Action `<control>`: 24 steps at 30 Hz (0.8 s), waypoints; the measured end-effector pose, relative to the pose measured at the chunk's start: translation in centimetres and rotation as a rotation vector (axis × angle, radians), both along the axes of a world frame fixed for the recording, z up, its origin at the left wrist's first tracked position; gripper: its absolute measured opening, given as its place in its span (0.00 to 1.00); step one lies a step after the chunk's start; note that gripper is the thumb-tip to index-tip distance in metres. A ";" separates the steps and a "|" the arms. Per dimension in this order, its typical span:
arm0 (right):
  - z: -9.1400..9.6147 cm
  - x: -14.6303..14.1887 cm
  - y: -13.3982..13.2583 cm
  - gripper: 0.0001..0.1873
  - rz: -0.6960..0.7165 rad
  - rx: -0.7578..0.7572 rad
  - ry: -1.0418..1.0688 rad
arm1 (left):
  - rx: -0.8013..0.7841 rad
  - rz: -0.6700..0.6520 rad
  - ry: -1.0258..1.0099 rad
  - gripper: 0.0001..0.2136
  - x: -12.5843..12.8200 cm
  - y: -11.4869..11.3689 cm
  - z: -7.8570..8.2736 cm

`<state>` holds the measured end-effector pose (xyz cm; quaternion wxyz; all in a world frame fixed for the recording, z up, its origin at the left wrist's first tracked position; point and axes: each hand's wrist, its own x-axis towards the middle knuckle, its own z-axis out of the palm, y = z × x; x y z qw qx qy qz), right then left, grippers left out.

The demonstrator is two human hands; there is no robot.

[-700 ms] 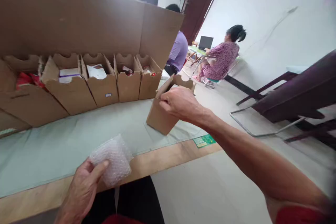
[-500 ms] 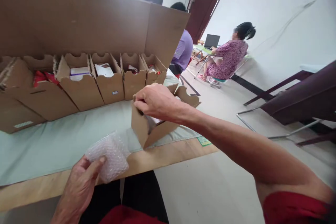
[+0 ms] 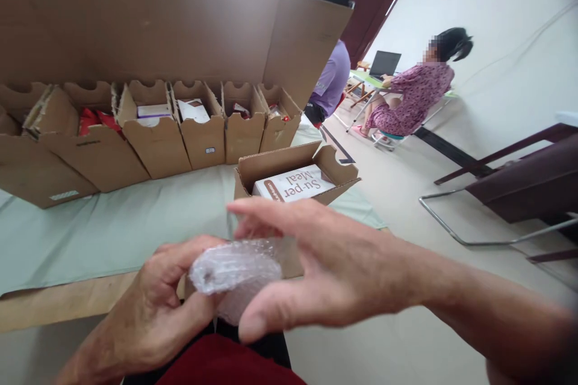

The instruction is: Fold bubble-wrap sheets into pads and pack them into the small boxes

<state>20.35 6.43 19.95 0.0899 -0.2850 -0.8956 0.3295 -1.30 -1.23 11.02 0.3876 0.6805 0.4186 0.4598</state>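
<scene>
right hand point(image 3: 334, 277) has left the open carton point(image 3: 271, 163) and now lies spread wide against the bubble-wrap bundle point(image 3: 235, 267), which the left hand point(image 3: 153, 307) grips above the lap. carton now upright at the table edge, "su-per meal" box point(image 3: 293, 183) inside. judged step: handling the bundle; next calls for a two-handed hold.

Glossy, bumpy clear plastic bubble wrap bundle point(image 3: 235, 274). Matt brown corrugated cardboard box point(image 3: 284, 161). Smooth white paper carton point(image 3: 293, 185). Matt pale green cloth cover point(image 3: 112, 225), smooth light wooden table point(image 3: 54, 304).
</scene>
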 end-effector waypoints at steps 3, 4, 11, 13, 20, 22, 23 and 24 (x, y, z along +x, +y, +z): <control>0.2 0.3 -0.6 0.17 0.042 0.088 -0.041 | 0.095 -0.008 0.058 0.08 1.0 0.8 1.3; 0.5 0.7 -0.4 0.12 0.008 0.112 -0.018 | 0.117 0.023 0.032 0.10 1.1 1.1 1.3; 2.3 5.7 7.0 0.09 -0.445 -0.148 0.538 | 0.360 0.319 0.157 0.22 2.1 4.8 -0.3; 1.2 6.0 8.8 0.12 -0.487 -0.288 0.559 | 0.447 0.287 0.355 0.19 3.2 5.7 -1.0; -3.4 2.9 10.4 0.12 -0.474 -0.466 0.303 | 0.533 0.380 0.372 0.09 4.1 5.0 -3.4; -3.1 1.8 10.1 0.06 -0.452 -0.327 0.133 | 0.538 0.404 0.341 0.08 4.0 4.6 -3.8; -2.8 1.2 9.8 0.04 -0.444 -0.188 0.006 | 0.539 0.409 0.330 0.09 3.9 4.5 -4.0; -2.3 0.6 9.3 0.02 -0.434 -0.013 -0.145 | 0.538 0.411 0.320 0.09 3.9 4.4 -4.2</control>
